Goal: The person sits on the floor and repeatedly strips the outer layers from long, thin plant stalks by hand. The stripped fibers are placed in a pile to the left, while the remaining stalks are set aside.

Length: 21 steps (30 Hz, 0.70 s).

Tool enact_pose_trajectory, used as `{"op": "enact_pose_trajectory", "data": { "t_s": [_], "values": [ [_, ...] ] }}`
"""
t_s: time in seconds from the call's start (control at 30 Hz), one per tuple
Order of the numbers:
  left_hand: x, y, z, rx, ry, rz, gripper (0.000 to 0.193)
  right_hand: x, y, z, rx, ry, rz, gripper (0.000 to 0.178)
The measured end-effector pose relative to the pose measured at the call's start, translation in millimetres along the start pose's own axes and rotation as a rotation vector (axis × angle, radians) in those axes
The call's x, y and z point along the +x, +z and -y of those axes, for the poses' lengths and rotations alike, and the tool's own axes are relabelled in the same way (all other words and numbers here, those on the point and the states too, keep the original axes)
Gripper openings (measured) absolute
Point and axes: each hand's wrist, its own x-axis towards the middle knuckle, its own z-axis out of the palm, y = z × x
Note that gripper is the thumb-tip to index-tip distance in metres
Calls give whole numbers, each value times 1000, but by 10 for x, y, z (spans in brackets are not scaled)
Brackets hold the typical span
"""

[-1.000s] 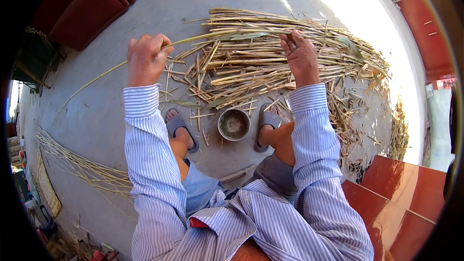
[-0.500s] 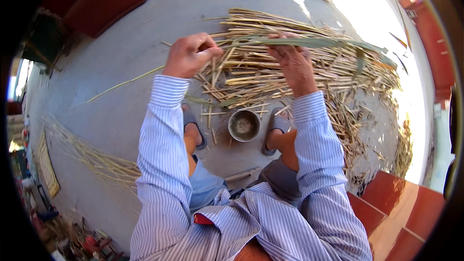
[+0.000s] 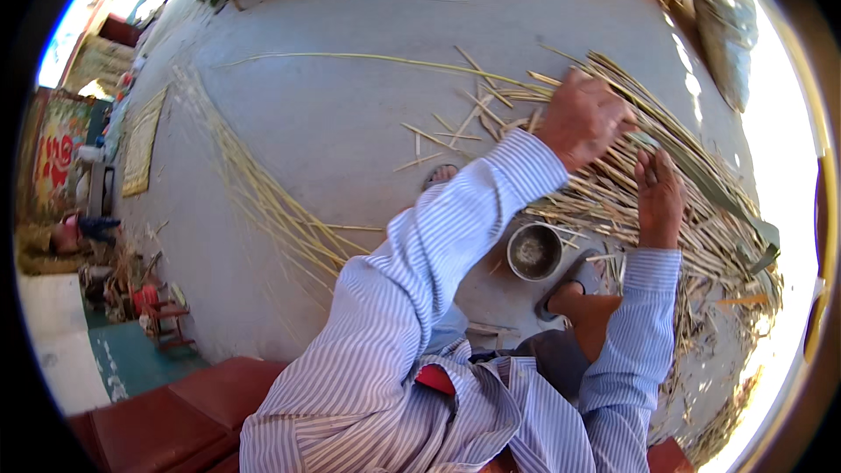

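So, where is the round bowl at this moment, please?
In the head view, the round bowl stands on the floor, right of the picture's centre, just left of the right sandal and by the lower-left edge of the stalk pile.

From my remote station I am seeing a smooth, pale grey floor [image 3: 307, 131] stretching wide, white sunlight [image 3: 775, 158] flooding its right side, and long, dark red furniture [image 3: 166, 425] sitting at lower left.
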Motion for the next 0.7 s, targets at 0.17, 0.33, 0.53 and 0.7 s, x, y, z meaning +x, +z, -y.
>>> {"op": "enact_pose_trajectory", "data": {
  "t_s": [0.17,0.33,0.53,0.7],
  "values": [
    [-91,-226,502,2,-400,191,15,39,74,13,-80,43,15,21],
    [-106,-700,1041,420,-610,222,25,0,28,155,-105,49,2,23],
    [-238,-779,1032,586,-538,592,30,-32,25,198,-149,2,47,20],
    [-282,-519,769,-436,-824,821,32,-28,41,222,-148,-55,87,20]
  ]
}}
